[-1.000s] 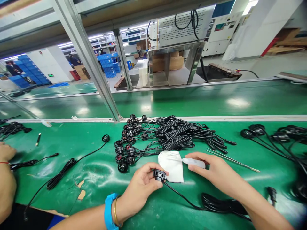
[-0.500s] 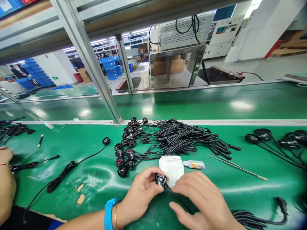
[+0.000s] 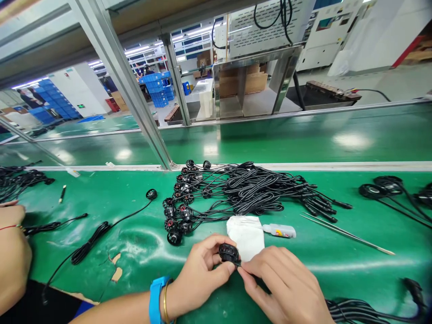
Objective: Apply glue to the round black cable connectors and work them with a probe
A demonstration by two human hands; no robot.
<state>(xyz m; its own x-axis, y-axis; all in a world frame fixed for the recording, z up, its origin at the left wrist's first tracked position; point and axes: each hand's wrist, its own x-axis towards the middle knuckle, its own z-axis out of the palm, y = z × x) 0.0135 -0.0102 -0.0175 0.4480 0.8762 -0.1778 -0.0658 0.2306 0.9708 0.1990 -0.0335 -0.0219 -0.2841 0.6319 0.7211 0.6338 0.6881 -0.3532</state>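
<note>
My left hand (image 3: 202, 275) grips a ribbed round black motor unit (image 3: 229, 253) that ends a black cable. The thumb and fingers of my right hand (image 3: 281, 285) pinch close against its underside, seemingly on the cable, though the contact point is partly hidden. Just behind my hands lies a crumpled white cloth (image 3: 245, 237). A small white glue bottle (image 3: 280, 231) lies on its side beyond my right hand, apart from it. Long steel tweezers (image 3: 347, 234) rest further right. A row of black-and-red motor units (image 3: 177, 211) trails into a tangled bundle of black cables (image 3: 256, 191).
A co-worker's hand (image 3: 11, 225) with a red wrist string rests at the far left near loose cables (image 3: 16, 177). A coiled cable (image 3: 91, 240) lies on the torn green mat (image 3: 135, 245). An aluminium frame upright (image 3: 124, 85) rises behind.
The glue bottle has left my right hand and lies on the mat. My right hand has moved left to the held unit and now pinches beneath it. The view has shifted slightly.
</note>
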